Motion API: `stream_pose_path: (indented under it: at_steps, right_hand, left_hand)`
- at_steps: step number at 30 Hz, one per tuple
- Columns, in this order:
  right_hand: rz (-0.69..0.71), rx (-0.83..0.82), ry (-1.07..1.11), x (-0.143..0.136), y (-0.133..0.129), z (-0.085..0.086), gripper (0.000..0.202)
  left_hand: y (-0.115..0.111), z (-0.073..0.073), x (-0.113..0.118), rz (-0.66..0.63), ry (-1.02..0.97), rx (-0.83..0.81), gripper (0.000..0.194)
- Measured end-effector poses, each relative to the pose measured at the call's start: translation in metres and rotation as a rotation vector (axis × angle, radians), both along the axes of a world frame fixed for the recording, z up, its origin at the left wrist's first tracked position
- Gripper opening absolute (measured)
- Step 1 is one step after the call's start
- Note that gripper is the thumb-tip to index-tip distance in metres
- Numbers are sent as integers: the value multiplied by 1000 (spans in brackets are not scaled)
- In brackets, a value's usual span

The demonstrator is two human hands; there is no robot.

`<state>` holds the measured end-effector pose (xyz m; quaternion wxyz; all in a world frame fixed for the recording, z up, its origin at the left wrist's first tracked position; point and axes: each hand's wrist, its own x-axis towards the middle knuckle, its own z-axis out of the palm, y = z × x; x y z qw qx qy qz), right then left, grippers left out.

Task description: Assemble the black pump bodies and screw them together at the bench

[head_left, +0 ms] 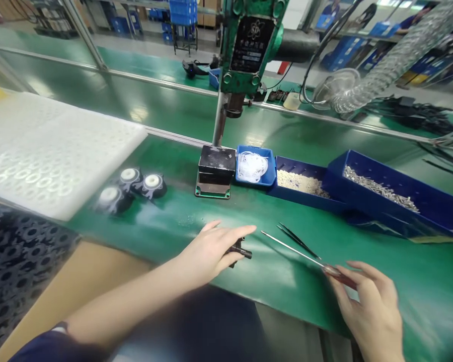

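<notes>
A black plate (pixel 251 44) on the green press (pixel 249 48) — "SP" logo; smaller characters below unreadable.

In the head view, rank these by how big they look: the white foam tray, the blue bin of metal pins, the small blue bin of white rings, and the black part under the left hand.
1. White foam tray
2. Blue bin of metal pins
3. Small blue bin of white rings
4. Black part at the left hand, partly covered
</notes>
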<state>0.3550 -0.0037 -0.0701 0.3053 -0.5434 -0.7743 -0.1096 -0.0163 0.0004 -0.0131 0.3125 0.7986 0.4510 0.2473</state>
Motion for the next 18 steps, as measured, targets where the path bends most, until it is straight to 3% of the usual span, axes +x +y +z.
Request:
stream_pose_path:
  at_steps: [4,6,10,14,18]
  right_hand:
    - [62,-40,-200,-23,6,17,38]
    - [72,-108,-75,-49,2,33,33]
    - [241,-500,269,-120,-4,52,16]
    - [364,-551,382,-176,1,42,25]
    - [354,-539,435,-192,5,28,29]
  left_hand:
    - [1,-7,-2,53,-15,21,59]
    - [3,-10,-3,42,-25,25,63]
    - [4,-12,-3,31,-44,39,73]
    - [3,-13,-3,37,-47,36,72]
    - [3,-16,-2,46,-61,43,70]
